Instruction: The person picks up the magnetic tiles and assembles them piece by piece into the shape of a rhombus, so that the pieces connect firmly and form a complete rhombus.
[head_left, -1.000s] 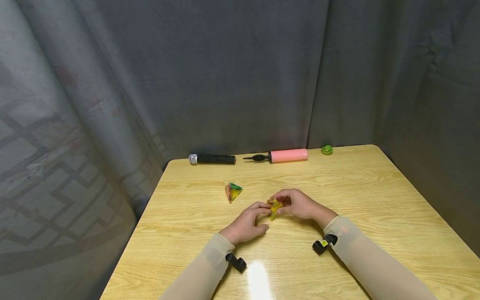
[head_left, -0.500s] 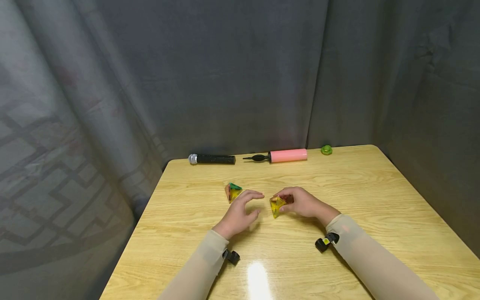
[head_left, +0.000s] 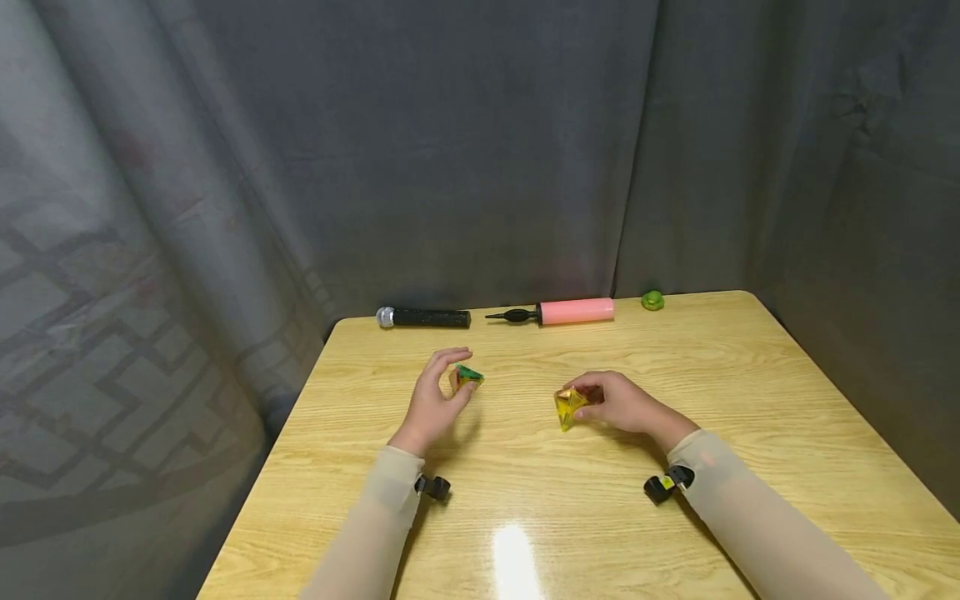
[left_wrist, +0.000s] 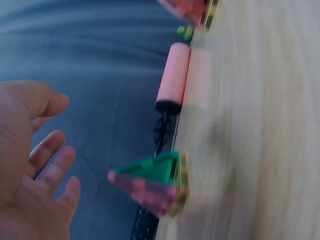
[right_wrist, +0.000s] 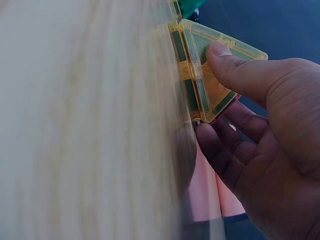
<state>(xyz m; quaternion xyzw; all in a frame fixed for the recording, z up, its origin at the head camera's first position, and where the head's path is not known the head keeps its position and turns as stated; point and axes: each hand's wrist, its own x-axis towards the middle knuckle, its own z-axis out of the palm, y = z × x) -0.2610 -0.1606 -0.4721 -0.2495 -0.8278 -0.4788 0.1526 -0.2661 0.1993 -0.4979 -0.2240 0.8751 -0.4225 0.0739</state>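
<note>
Two small pyramids of see-through triangular magnetic tiles are in the head view. My right hand [head_left: 626, 405] pinches the yellow-and-orange pyramid [right_wrist: 215, 75], thumb on its yellow face and fingers on the far side. To the left stands the other pyramid [left_wrist: 155, 182], with green, pink and yellow sides, on the table. My left hand [head_left: 433, 406] is around this one with thumb and fingers spread. The left wrist view shows a gap between that hand and the pyramid.
Along the back edge of the wooden table [head_left: 465, 500] lie a black microphone [head_left: 431, 318], a pink hand pump [head_left: 576, 312] with black nozzle, and a small green object [head_left: 652, 300]. Grey curtains [head_left: 465, 167] stand behind the table.
My left hand has let go of the yellow pyramid and moved left and away to the green-and-pink one. The right hand has shifted slightly right with the yellow pyramid.
</note>
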